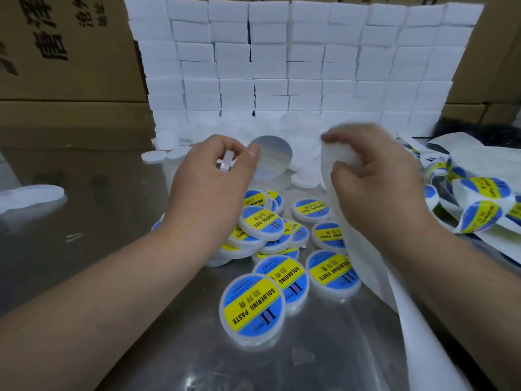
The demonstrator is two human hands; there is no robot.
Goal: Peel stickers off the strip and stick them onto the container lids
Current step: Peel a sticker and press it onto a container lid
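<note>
My left hand [208,179] pinches a round peeled sticker [272,158] by its edge, its pale grey back turned toward me. Something small and white [227,162] shows between that hand's curled fingers; I cannot tell what it is. My right hand [375,176] grips the top of the white backing strip [417,314], which trails down to the lower right. The sticker is off the strip, with a gap between them. Below both hands lies a heap of white round lids with blue and yellow "SOLDERING PASTE" stickers [253,303].
Plain white lids [153,157] lie behind the hands on the shiny metal table [98,235]. A coil of strip carrying stickers [479,210] lies at the right. A wall of stacked white blocks [296,69] and cardboard boxes [56,52] close off the back.
</note>
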